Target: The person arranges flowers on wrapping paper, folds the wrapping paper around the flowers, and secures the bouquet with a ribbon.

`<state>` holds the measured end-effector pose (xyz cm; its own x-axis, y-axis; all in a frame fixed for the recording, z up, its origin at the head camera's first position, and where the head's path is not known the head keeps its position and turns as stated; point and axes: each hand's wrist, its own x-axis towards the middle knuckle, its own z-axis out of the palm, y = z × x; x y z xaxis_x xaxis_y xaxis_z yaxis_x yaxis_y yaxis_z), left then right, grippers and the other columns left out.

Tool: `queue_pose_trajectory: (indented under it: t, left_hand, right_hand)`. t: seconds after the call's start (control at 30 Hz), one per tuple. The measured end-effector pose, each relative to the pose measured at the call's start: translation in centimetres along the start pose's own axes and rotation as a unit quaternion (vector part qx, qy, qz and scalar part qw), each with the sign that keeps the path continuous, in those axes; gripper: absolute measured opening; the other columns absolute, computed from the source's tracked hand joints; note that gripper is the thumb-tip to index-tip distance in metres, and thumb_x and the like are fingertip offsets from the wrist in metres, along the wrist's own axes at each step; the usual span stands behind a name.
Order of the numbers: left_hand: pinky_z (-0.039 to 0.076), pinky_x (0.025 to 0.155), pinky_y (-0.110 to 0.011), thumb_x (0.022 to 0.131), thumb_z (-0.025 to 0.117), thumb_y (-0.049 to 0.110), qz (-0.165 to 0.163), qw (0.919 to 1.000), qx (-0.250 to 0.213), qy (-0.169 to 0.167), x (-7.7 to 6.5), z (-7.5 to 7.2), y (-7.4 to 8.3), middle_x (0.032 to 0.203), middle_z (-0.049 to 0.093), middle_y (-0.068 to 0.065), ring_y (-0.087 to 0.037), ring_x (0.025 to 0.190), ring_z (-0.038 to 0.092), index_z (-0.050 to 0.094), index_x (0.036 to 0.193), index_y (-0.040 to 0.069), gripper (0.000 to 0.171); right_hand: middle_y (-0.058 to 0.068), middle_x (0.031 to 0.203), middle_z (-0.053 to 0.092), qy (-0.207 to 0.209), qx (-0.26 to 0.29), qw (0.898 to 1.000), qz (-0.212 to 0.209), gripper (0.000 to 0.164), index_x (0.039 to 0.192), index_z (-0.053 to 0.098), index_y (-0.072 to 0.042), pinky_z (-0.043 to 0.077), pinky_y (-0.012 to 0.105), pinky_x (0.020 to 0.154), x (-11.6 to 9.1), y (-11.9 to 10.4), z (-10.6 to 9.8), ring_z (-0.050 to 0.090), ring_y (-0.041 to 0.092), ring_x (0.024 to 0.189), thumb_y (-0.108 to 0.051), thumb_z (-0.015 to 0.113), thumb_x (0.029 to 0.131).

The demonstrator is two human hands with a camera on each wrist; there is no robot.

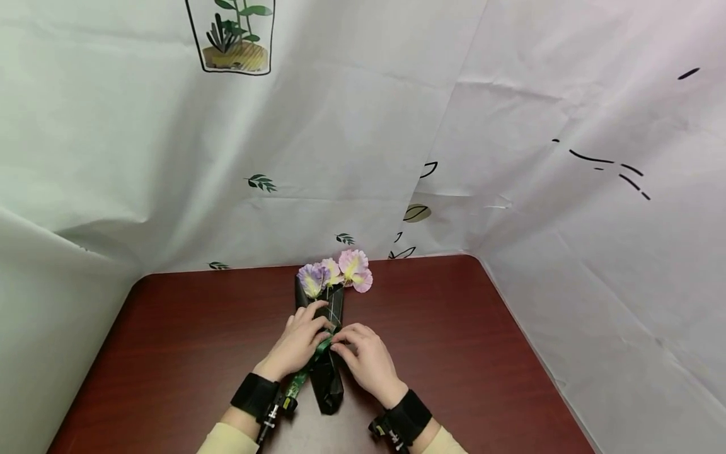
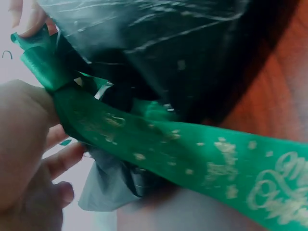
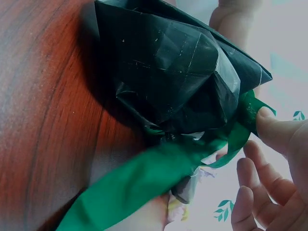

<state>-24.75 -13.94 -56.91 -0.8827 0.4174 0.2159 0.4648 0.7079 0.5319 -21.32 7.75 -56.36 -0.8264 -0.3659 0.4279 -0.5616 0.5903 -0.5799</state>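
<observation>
A flower bouquet lies on the table, its pink, yellow and purple flowers [image 1: 331, 272] toward the back and its black wrapping paper [image 1: 328, 384] toward the front. A green ribbon [image 2: 192, 161] with gold lettering goes round the narrow part of the wrapping, one tail running toward the front left. My right hand [image 1: 368, 356] pinches a loop of this ribbon between thumb and fingers, as the right wrist view shows. From the left, my left hand [image 1: 297, 340] reaches over the wrapping; its thumb and forefinger hold the ribbon near the tie, the fingertips partly hidden behind it.
The reddish-brown table [image 1: 454, 340] extends to both sides of the bouquet. A white printed cloth [image 1: 340, 126] hangs behind its back edge and along the sides. Each wrist wears a black strap [image 1: 409, 416] with a small camera.
</observation>
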Motion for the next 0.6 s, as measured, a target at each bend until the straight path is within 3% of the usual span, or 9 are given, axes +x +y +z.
queue_pose_trajectory:
  t: [0.13, 0.27, 0.43, 0.6]
  left_hand:
    - [0.047, 0.104, -0.058, 0.103, 0.081, 0.011, -0.007, 0.9966, -0.016, 0.080, -1.0, 0.1, -0.1, 0.140, 0.069, -0.012, -0.034, 0.123, 0.061, 0.078, 0.105, 0.017, 0.007]
    - [0.050, 0.095, -0.048, 0.098, 0.087, 0.008, -0.019, 0.9904, -0.034, 0.133, -2.1, 0.1, -0.1, 0.124, 0.074, -0.005, -0.025, 0.111, 0.062, 0.077, 0.097, 0.020, 0.015]
    - [0.047, 0.080, -0.036, 0.096, 0.090, 0.009, -0.029, 0.9855, -0.058, 0.157, -2.9, 0.0, 0.1, 0.120, 0.075, 0.000, -0.019, 0.104, 0.061, 0.077, 0.094, 0.021, 0.018]
    - [0.048, 0.078, -0.034, 0.096, 0.088, 0.007, -0.044, 0.9816, -0.058, 0.177, -3.5, -0.1, 0.3, 0.115, 0.075, 0.002, -0.017, 0.102, 0.062, 0.081, 0.096, 0.019, 0.013]
  right_hand:
    - [-0.004, 0.111, 0.076, 0.015, -0.002, 1.000, 0.026, 0.007, 0.112, 0.081, -0.019, 0.054, 0.028, 0.075, 0.1, -0.1, 0.1, 0.068, 0.016, 0.092, -0.023, 0.079, 0.106]
    - [-0.004, 0.106, 0.076, 0.029, -0.009, 0.999, 0.042, 0.008, 0.111, 0.081, -0.017, 0.055, 0.030, 0.077, 0.2, 0.0, 0.2, 0.069, 0.016, 0.095, -0.023, 0.080, 0.106]
    - [-0.005, 0.100, 0.078, 0.034, -0.008, 0.998, 0.043, 0.009, 0.102, 0.081, -0.019, 0.053, 0.028, 0.071, 0.4, 0.3, 0.0, 0.069, 0.021, 0.088, -0.025, 0.086, 0.100]
    - [-0.005, 0.097, 0.080, 0.048, -0.012, 0.998, 0.027, 0.009, 0.099, 0.083, -0.017, 0.054, 0.026, 0.069, 0.5, 0.3, 0.0, 0.069, 0.015, 0.086, -0.026, 0.088, 0.098]
